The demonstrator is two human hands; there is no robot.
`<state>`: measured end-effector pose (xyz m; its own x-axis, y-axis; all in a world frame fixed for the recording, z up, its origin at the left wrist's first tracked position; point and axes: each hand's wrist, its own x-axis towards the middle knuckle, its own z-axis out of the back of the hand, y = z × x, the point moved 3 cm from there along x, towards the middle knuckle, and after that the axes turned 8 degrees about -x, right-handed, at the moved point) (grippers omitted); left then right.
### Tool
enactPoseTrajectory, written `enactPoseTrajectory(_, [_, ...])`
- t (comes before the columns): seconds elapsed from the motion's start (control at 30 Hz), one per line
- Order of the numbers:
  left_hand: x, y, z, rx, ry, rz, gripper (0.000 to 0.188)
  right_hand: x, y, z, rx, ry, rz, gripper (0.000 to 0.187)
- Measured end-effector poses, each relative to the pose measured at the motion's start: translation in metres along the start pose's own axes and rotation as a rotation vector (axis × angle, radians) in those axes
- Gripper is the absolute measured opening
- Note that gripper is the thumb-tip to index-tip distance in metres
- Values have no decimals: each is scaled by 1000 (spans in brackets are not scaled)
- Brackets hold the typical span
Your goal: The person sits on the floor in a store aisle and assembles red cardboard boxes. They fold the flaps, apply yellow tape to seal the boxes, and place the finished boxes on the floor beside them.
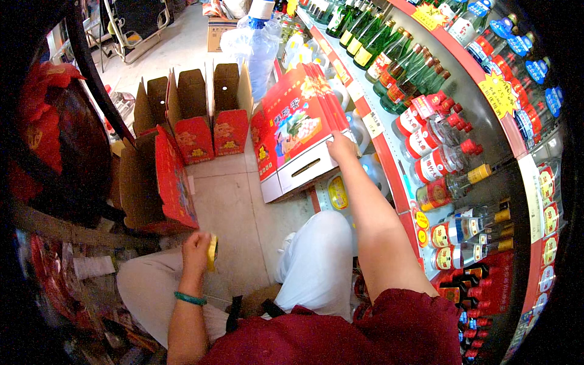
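Observation:
My left hand is closed around a roll of yellowish packing tape, above my left knee. Stretched out ahead, my right hand grips the near right edge of a stack of flattened cartons. These are red with printed pictures, and the near white flap has a slot-shaped handle hole. The stack leans against the shelf side, tilted; the fingers under its edge are partly hidden. How many sheets I grip, I cannot tell.
Three opened-up red cartons stand in a row on the tiled floor. Another open carton is nearer on the left. Shelves of bottles line the right side. Behind the stack are large plastic jugs.

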<state>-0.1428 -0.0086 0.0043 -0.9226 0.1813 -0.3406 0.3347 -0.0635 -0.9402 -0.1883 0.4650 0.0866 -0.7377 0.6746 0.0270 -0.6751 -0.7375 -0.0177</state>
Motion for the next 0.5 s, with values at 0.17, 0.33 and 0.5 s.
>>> enactPoseTrajectory(0.17, [3,8,5,13,-40,-7,17,7,23,17,-247,21,-15,25])
enactPoseTrajectory(0.33, [0,-2,3,4,-35,0,15,19,27,19,-337,63,51,26])
enactPoseTrajectory(0.5, [-7,-17,-3,-25,-42,68,17,54,17,8,-313,9,141,22])
